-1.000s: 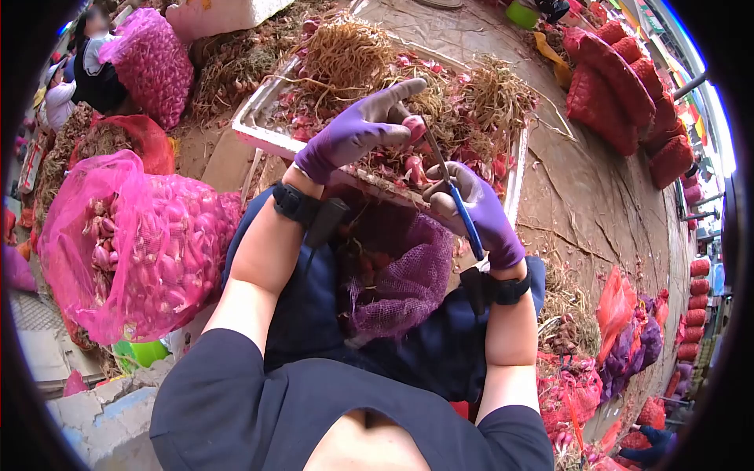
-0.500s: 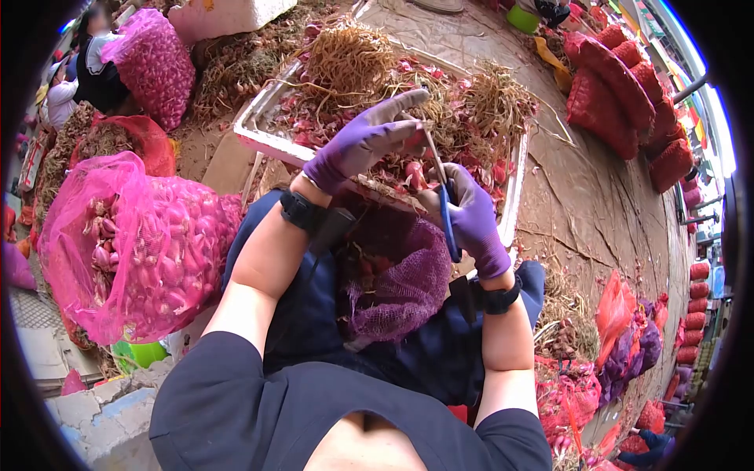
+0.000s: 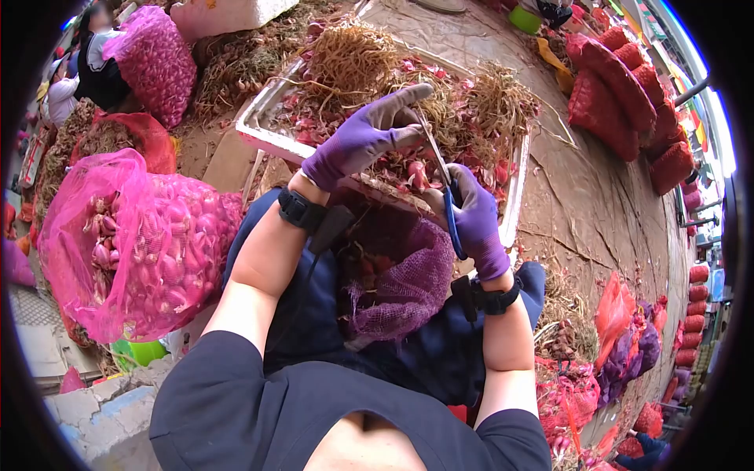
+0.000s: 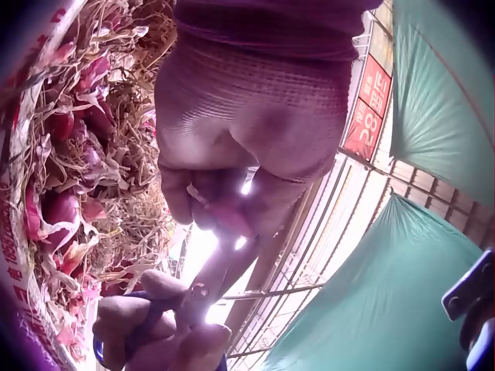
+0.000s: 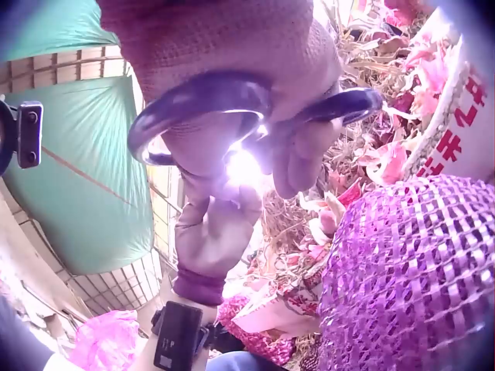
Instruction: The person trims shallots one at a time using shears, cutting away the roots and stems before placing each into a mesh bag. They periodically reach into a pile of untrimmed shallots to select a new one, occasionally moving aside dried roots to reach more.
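In the head view my gloved left hand (image 3: 361, 140) is over the white foam box (image 3: 271, 143), index finger extended. A small reddish bulb (image 4: 228, 219) is pinched between its thumb and fingers in the left wrist view. My right hand (image 3: 477, 224) grips scissors by their blue handles (image 3: 452, 228), with fingers through the loops (image 5: 203, 97). The blades (image 3: 434, 149) reach up to the left fingertips, and the fingers partly hide the bulb. Below both hands, a purple mesh bag (image 3: 404, 290) lies open between the knees.
Dry roots (image 3: 351, 56), peelings and a loose shallot (image 3: 416, 173) lie in the box. A full pink mesh bag (image 3: 169, 243) stands at left, with a person (image 3: 104, 67) farther back. Red sacks (image 3: 609, 94) are stacked at upper right; more bags (image 3: 616, 322) sit at lower right.
The right hand has shifted slightly and turned, swinging the scissors' handles left and tilting the blades. Less of the bulb shows in the head view. The left hand has moved slightly.
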### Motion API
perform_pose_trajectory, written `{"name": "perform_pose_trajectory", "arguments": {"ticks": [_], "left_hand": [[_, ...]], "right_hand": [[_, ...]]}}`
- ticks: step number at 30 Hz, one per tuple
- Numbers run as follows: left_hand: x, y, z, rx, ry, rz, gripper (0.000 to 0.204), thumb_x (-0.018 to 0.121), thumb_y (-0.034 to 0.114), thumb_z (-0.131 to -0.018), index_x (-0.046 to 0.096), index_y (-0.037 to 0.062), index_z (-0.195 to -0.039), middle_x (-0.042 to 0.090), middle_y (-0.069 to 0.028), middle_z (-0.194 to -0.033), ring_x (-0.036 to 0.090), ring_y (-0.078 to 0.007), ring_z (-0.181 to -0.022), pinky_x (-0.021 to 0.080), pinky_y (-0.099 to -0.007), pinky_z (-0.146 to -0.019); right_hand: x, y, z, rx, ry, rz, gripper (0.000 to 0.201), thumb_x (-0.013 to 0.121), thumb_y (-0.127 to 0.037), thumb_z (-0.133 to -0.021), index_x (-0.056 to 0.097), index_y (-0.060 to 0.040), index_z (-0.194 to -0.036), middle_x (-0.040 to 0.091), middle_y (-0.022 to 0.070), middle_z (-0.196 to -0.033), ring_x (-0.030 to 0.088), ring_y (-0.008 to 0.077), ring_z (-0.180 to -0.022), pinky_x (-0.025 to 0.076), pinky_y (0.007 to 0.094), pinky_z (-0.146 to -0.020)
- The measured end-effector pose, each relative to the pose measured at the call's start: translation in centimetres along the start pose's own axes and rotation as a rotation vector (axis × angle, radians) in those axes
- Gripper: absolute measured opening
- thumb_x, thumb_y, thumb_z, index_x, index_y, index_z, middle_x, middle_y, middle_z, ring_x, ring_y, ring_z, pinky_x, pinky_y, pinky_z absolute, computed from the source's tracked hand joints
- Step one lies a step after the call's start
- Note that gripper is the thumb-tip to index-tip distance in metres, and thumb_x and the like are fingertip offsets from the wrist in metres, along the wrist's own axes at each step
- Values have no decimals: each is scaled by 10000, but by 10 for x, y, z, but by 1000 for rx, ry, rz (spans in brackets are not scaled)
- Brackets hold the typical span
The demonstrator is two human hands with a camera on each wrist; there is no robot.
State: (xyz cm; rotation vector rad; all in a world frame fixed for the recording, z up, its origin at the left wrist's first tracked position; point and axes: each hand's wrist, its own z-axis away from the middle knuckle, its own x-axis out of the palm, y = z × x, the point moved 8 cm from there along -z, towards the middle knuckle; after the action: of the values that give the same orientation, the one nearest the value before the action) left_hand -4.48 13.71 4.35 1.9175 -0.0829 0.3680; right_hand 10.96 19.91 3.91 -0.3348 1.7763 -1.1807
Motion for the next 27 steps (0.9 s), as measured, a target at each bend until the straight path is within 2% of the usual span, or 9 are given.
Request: {"name": "perform_pose_trajectory", "arguments": {"ticks": [7, 8, 9, 11, 14, 19, 23, 25, 27], "left_hand": [[-2, 0, 0, -47, 38, 22, 693, 659, 196, -906, 292, -12, -1456, 593, -36, -969, 577, -98, -912, 474, -244, -821], [-4, 5, 2, -58, 80, -138, 689, 654, 204, -907, 295, -16, -1452, 595, -40, -974, 581, -104, -921, 477, -247, -823], [-7, 9, 5, -74, 123, -297, 685, 649, 212, -908, 298, -21, -1448, 597, -44, -978, 585, -110, -931, 479, -250, -825], [-14, 15, 13, -86, 191, -369, 706, 667, 286, -886, 340, -30, -1426, 607, -52, -986, 582, -111, -955, 467, -240, -833], [-9, 81, 50, 51, 489, -794, 582, 634, 226, -912, 413, -35, -1382, 613, -43, -952, 545, -63, -785, 466, -206, -708], [7, 215, 165, 481, 858, -1436, 418, 601, 111, -924, 506, 18, -1320, 649, -48, -906, 604, -104, -737, 502, -252, -718], [-31, 283, 280, -129, 1495, -1583, 420, 566, 164, -945, 499, 80, -1351, 641, -76, -961, 631, -116, -850, 521, -281, -715], [-63, 285, 316, -580, 1499, -1763, 406, 541, 189, -949, 508, 72, -1336, 642, -123, -987, 648, -193, -898, 525, -355, -753], [-150, 275, 384, -797, 1332, -1938, 397, 531, 189, -946, 518, 71, -1325, 636, -155, -1033, 644, -240, -937, 513, -382, -803]], "right_hand": [[10, 16, -4, 119, 37, -8, 359, 713, -376, -844, 603, -39, -899, 562, 23, -646, 478, 80, -560, 423, 274, -529], [10, 24, -9, 137, 84, -266, 370, 686, -400, -868, 591, -43, -870, 540, -14, -634, 476, 74, -544, 407, 257, -504], [-2, -1, -15, -257, 178, 57, 411, 687, -443, -864, 572, -49, -842, 507, -49, -624, 466, 72, -532, 393, 250, -489], [-12, 26, -18, 195, 120, -421, 448, 707, -477, -837, 555, -58, -873, 488, -37, -617, 469, 81, -549, 395, 263, -503], [-31, 15, -27, 26, 305, 110, 488, 757, -476, -780, 541, -82, -969, 515, -3, -639, 510, 108, -609, 437, 301, -572], [28, 10, -40, -31, 102, 488, 447, 762, -377, -764, 514, -132, -1042, 690, 107, -857, 678, 321, -793, 513, 428, -678], [38, 36, -56, 71, 154, 556, 412, 738, -308, -784, 527, -112, -1078, 681, 130, -848, 676, 321, -789, 522, 418, -701], [25, 46, -59, 107, 183, 525, 407, 734, -289, -786, 535, -102, -1088, 678, 129, -837, 681, 294, -772, 526, 404, -699], [15, 55, -58, 59, 212, -69, 410, 757, -210, -769, 549, -71, -1094, 677, 96, -821, 674, 203, -730, 529, 344, -686]]}}
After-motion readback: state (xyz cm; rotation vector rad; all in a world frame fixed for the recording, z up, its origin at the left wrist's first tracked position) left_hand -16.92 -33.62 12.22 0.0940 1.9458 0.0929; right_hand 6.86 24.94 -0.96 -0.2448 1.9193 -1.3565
